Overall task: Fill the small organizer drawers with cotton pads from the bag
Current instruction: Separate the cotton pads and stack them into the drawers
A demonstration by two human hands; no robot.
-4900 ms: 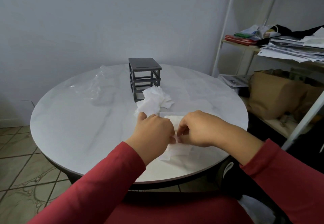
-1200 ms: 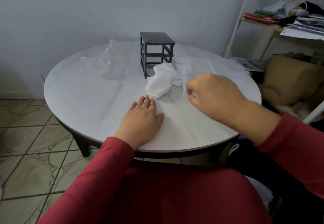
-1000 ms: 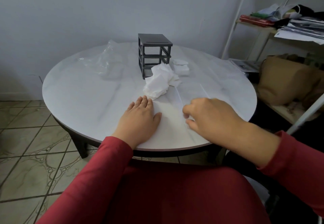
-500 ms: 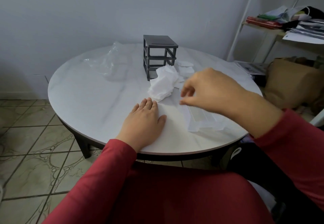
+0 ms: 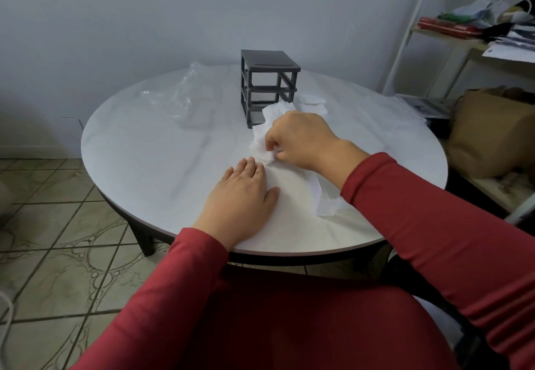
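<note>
A dark grey organizer frame stands at the back of the round white table, its drawer slots open. A loose heap of white cotton pads lies in front of it. My right hand pinches pads at the heap's near edge. My left hand lies flat, palm down, on the table just in front of the heap. A clear drawer lies by my right forearm, partly hidden by it. A few more pads lie right of the frame.
A crumpled clear plastic bag lies at the table's back left. A white shelf with papers and a brown paper bag stand to the right. Tiled floor lies to the left.
My right hand let go of the clear drawer, left it on the table, and moved forward onto the pad heap. My left hand stayed flat on the table.
</note>
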